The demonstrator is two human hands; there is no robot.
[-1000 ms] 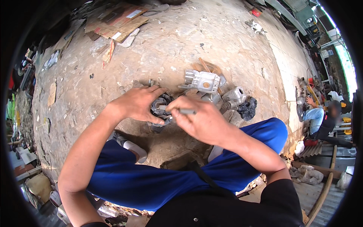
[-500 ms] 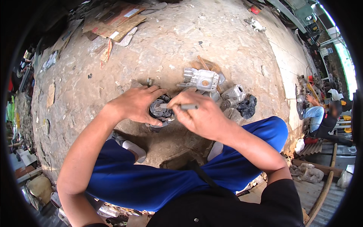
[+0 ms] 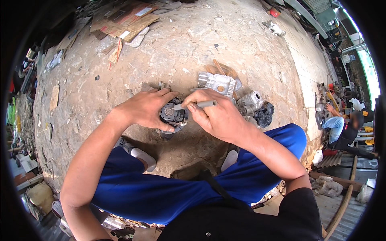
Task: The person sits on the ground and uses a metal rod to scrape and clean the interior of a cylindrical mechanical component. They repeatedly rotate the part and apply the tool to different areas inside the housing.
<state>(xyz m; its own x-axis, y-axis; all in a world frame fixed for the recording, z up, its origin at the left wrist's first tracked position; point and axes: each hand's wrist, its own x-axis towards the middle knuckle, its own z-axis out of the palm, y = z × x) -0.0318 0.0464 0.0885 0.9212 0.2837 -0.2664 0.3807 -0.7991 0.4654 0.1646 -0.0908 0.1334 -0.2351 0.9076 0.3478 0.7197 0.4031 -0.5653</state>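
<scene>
A dark round metal machine part (image 3: 170, 113) with a ridged top rests on the ground between my feet. My left hand (image 3: 146, 107) curls round its left side, thumb at the near edge and fingers along the far edge. In my right hand (image 3: 215, 117) is a short grey rod-like tool (image 3: 207, 104), gripped near its middle with its tip over the part's top. Whether the tip touches the part is unclear. Beyond my right hand lies a silvery finned metal casting (image 3: 217, 83), partly hidden by that hand.
Right of the casting are a cylindrical metal part (image 3: 250, 101) and a crumpled black plastic bag (image 3: 264, 114). Flattened cardboard (image 3: 124, 24) lies far left on the rough ground. A cat (image 3: 276, 29) is at the far right. Another person (image 3: 348, 130) sits at the right side.
My right hand and the grey tool have shifted slightly, and the tool's tip is now more visible over the round part. My left hand stays on the part.
</scene>
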